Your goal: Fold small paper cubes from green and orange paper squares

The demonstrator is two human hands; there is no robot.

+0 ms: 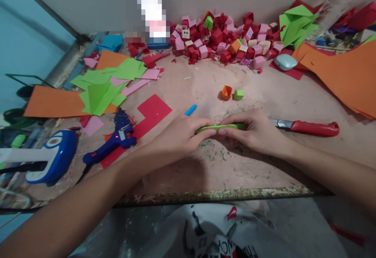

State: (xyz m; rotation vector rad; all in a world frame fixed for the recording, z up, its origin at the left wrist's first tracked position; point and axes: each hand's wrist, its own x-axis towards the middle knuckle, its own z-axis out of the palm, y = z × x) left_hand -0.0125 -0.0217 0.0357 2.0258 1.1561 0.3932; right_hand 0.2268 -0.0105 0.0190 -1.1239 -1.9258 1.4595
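Note:
Between both hands, just above the table, is a green paper strip (pixel 225 127), seen nearly edge-on. My left hand (pixel 190 132) pinches its left end between thumb and fingers. At the other end my right hand (pixel 249 130) pinches it too, the two thumbs almost meeting. A blue pen (pixel 191 110) shows partly behind my left hand. To the right of my right hand lies a knife with a red handle (pixel 315 128), its blade mostly hidden by the hand. Beyond the hands stand an open orange paper box (pixel 226 93) and a small green paper cube (pixel 239 95).
A blue glue gun (pixel 123 132) with a lit red light rests on red sheet paper (pixel 155 111) at left. Coloured paper (pixel 102 89) lies behind it. Many small paper cubes (pixel 217 38) pile along the wall. Orange sheets (pixel 343 73) and a pale case (pixel 285 62) are at right.

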